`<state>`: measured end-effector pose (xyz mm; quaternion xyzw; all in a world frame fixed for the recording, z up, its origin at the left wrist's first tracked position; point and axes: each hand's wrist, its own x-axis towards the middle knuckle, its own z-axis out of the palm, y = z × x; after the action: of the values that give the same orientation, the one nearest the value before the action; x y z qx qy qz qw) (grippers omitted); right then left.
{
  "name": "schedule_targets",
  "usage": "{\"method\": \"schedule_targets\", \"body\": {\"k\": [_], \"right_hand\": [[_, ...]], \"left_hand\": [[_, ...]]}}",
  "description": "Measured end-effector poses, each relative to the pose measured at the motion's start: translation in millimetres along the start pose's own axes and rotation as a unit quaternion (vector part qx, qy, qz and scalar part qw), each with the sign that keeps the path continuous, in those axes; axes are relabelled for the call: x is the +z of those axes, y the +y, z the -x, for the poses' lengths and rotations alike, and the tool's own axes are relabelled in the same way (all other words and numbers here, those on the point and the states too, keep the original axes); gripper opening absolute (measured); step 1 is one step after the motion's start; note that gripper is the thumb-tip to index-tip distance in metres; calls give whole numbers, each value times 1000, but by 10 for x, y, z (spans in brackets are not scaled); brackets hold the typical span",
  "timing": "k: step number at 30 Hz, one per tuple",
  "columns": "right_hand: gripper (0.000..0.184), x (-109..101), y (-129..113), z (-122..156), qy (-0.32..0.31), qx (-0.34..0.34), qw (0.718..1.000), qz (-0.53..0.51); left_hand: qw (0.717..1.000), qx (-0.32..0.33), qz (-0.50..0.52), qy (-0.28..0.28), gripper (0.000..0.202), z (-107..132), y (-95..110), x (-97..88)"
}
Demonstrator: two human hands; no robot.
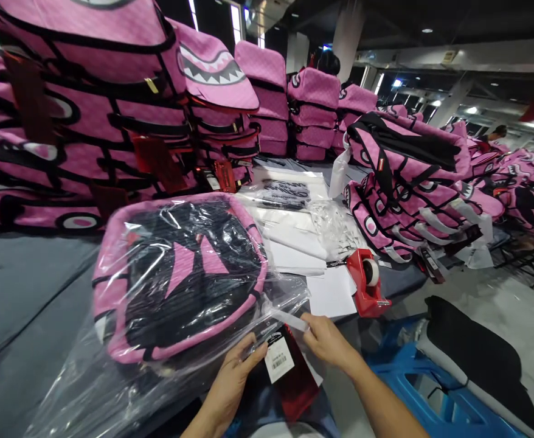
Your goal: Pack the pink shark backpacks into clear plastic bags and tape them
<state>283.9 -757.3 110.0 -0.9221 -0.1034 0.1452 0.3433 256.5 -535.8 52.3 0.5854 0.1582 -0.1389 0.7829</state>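
A pink and black backpack (194, 274) lies flat on the table inside a clear plastic bag (75, 389), whose loose end reaches toward me. My left hand (235, 371) pinches at a white barcode hang tag (279, 360) beside the bag's edge; whether it also grips plastic is hard to make out. Below that hangs a dark red tag (297, 392). Between the fingertips of my right hand (328, 340) is one end of a whitish translucent strip (289, 319), which runs back to the backpack's lower right corner.
Stacked pink backpacks (89, 121) rise behind on the left, with more (404, 176) at the right. A red tape dispenser (368, 285) stands beside white paper sheets (333, 292) and small plastic packets (285, 193). To the right below is a blue stool (399, 377) with a black cushion (477, 353).
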Motion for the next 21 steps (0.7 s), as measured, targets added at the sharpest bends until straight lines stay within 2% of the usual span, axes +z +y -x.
{"method": "schedule_targets", "body": {"k": [2,4,6,7,10,13,15,18,21], "right_hand": [[13,56,-3,5,-83,-35,980,-178],[20,157,14,3,-152,-40,928,-339],[34,254,72,9,-178,-17,892,-416],[38,292,118,16,-177,-3,889,-422],[42,350,306,48,-147,29,908,-392],[42,334,471,83,-85,83,923,-367],[38,307,510,112,-38,100,938,-329],[22,311,455,183,14,60,976,-211],[8,399,374,277,15,17,992,-125]], "left_hand": [[996,-27,72,-50,60,49,88,44],[990,-56,109,-73,58,37,119,127],[987,-84,129,-42,55,-4,86,208],[986,-93,139,-15,54,-22,54,238],[981,-103,161,30,50,-28,-20,278],[980,-100,170,13,48,23,10,264],[979,-108,170,21,45,54,62,257],[979,-122,153,48,42,72,89,275],[993,-84,79,-6,47,56,16,284]]}}
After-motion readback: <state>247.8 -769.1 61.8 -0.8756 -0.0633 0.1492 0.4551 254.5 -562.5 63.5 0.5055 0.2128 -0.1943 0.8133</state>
